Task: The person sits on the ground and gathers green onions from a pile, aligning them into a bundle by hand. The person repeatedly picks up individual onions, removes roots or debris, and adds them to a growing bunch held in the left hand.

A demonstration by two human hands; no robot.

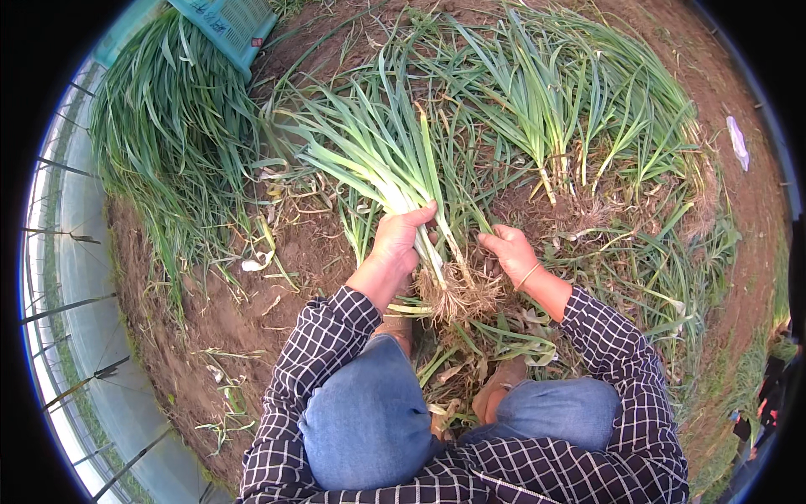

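My left hand (397, 242) is closed around a bunch of green garlic-like plants (371, 157), gripping the pale stems. Their long flat leaves fan out away from me, and the tangled roots (450, 299) hang towards my feet. One thicker stalk (448, 236) with a yellowed leaf runs along the right side of the bunch. Just right of the stems, my right hand (513, 255) pinches a narrow green leaf (475, 211) between thumb and fingers. Its other fingers are curled and partly hidden. Stripped leaves and peelings (516, 343) lie on the soil below the roots.
Upper right, a row of uprooted plants (548, 120) lies with roots towards me. A large heap of leaves (170, 107) sits at upper left beside a turquoise plastic crate (230, 31). Plastic sheeting (101, 252) borders the left. A whitish plastic scrap (738, 143) lies far right.
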